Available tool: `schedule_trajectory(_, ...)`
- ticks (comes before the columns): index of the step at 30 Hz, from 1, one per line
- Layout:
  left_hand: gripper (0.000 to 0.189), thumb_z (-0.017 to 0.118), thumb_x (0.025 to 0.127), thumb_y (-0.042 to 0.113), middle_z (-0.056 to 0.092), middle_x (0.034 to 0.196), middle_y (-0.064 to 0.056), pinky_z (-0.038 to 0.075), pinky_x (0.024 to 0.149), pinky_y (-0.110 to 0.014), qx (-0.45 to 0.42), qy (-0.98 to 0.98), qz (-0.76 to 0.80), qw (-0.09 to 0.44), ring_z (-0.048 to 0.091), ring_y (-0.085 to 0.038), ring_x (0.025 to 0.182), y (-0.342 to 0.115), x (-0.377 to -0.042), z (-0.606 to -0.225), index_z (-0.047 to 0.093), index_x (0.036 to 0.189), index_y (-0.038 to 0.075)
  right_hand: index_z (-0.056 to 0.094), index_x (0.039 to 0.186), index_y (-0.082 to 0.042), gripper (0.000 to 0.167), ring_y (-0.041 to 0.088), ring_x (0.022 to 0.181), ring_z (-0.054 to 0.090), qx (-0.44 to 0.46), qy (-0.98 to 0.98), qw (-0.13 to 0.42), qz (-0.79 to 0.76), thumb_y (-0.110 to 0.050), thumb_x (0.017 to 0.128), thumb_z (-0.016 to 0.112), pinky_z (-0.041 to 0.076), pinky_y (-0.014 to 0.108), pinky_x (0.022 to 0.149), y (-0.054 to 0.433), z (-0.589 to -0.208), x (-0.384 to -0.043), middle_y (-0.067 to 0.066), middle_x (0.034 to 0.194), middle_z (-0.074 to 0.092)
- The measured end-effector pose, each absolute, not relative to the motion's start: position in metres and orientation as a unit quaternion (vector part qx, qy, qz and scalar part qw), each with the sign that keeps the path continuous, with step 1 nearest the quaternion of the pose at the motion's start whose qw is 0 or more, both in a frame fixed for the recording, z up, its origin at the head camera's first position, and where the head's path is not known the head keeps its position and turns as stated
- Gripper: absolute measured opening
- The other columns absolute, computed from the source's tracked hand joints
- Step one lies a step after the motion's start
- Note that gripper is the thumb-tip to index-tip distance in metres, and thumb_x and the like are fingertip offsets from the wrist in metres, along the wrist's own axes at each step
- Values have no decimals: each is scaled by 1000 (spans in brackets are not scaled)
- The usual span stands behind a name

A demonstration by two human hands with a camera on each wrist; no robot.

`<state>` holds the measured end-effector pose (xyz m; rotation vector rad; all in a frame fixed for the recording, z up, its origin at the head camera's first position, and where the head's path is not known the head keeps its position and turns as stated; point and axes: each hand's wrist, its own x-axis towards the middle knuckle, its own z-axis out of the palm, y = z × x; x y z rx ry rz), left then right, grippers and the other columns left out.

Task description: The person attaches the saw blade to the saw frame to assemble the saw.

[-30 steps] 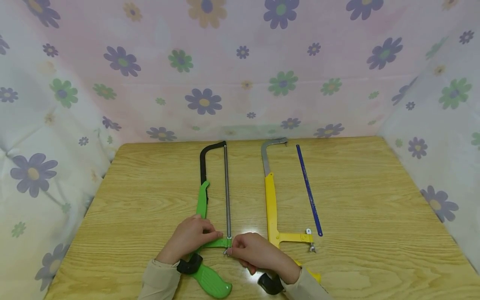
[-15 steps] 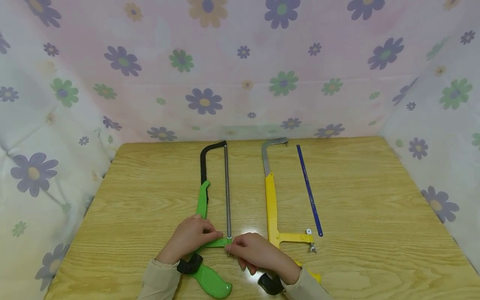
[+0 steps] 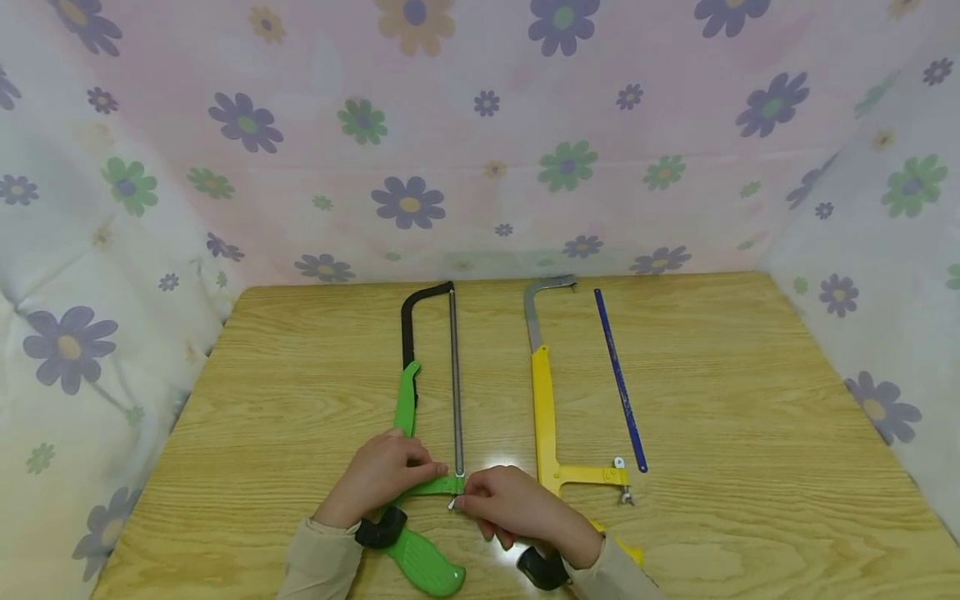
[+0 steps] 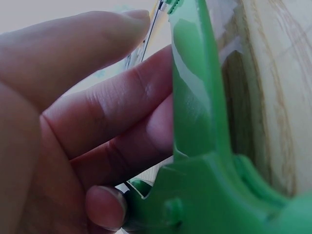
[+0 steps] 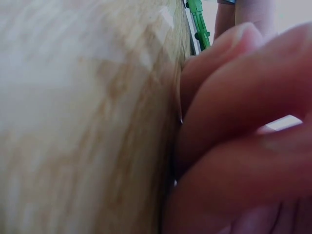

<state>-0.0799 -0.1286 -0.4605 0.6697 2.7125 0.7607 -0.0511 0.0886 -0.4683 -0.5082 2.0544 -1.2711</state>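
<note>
A green hacksaw (image 3: pixel 406 400) with a black front arm lies on the table, its grey blade (image 3: pixel 456 383) fitted along its right side. My left hand (image 3: pixel 384 473) grips the frame above the green handle (image 3: pixel 423 567). In the left wrist view, its fingers (image 4: pixel 112 105) curl against the green frame (image 4: pixel 197 92). My right hand (image 3: pixel 513 504) pinches the small silver wing nut (image 3: pixel 452 503) at the blade's near end, one wing showing past the fingertips. In the right wrist view, the other fingers (image 5: pixel 234 102) are folded against the tabletop and the wing nut is mostly hidden.
Right of the green saw lies a yellow hacksaw (image 3: pixel 542 408) with a grey front arm and its own wing nut (image 3: pixel 626 497); my right forearm covers part of its handle. A loose blue blade (image 3: pixel 620 381) lies beyond it. Flowered cloth (image 3: pixel 480 167) surrounds the wooden table (image 3: pixel 735 400).
My right thumb and fingertips shift slightly at the wing nut, which turns: its wing was covered half a second ago and shows again. My left hand and both saws stay in place.
</note>
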Motion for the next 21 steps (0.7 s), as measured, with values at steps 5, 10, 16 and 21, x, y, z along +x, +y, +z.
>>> schedule_trajectory(5,29,54,82,52,50,64,26,32,56,-20,232,929,261,120,37,-2,60,-129,-80,-461,67,64,34,54,70,-13,31,9,27,41,-185,783,334,-491,-39,87,54,39,30,33,89,-467,-51,-4,45,49)
schedule_trajectory(10,28,54,82,52,51,65,26,32,56,-20,232,929,262,120,37,-2,60,-129,-80,-463,68,65,34,53,71,-15,30,9,27,40,-182,786,332,-488,-41,86,54,40,29,35,89,-468,-51,-5,42,44)
schedule_trajectory(16,29,53,82,53,50,64,26,31,55,-19,230,929,264,117,37,-3,59,-129,-80,-462,67,64,34,53,74,-16,29,11,26,39,-173,788,330,-490,-42,85,56,39,29,39,89,-467,-51,-5,37,39)
schedule_trajectory(21,30,52,82,54,51,66,27,31,55,-19,232,929,264,119,37,-2,60,-129,-81,-463,67,65,35,52,74,-15,29,11,26,39,-171,788,328,-493,-43,84,56,38,28,37,90,-467,-50,-4,37,39)
